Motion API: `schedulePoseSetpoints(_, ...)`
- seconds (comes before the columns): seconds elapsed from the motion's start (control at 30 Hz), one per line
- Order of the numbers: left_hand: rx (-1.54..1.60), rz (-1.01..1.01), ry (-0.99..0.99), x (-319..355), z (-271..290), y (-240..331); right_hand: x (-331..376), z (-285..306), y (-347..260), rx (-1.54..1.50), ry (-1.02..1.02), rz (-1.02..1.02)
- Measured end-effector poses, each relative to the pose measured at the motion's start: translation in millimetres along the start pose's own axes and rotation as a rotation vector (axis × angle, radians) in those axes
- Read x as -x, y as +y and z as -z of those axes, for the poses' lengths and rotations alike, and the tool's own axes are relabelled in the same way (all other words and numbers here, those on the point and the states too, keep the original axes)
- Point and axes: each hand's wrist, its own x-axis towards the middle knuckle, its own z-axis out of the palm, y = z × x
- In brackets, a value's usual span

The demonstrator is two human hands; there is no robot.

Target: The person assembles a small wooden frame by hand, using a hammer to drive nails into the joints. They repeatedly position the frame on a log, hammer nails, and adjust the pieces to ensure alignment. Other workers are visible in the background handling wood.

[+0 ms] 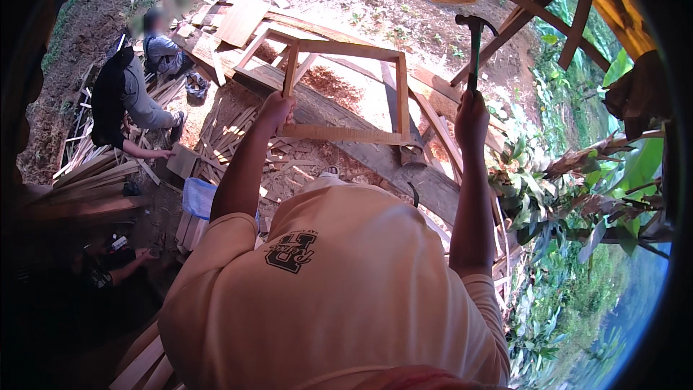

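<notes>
My left hand (277, 112) is closed round the left side of a rectangular wooden frame (346, 132), near its lower left corner. The frame is tilted, its open middle showing sawdust and planks beyond. In my right hand (472, 121) is a claw hammer (475, 50), held upright by its dark green handle with the metal head raised. The hammer stands apart from the frame, to its right. Below the frame runs a long thick plank (339, 108), on which the frame's lower right corner seems to rest; the exact contact is hard to make out.
More boards (242, 20) lie on the bench at the far end. At left, a person in a dark top (112, 97) bends over wood strips, and another person (164, 54) sits behind. A blue-white container (198, 197) stands by my left elbow. Plants (548, 209) grow at right.
</notes>
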Motion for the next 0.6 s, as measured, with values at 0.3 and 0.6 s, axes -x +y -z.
schedulePoseSetpoints(0.3,-0.042,-0.044,-0.044,32.0,-14.9,1.4,-1.1,-23.4,39.6,0.276,-0.254,0.003)
schedulePoseSetpoints(0.6,0.149,-0.029,-0.175,41.1,-12.0,11.8,26.8,-30.9,6.9,0.439,-0.343,-0.096)
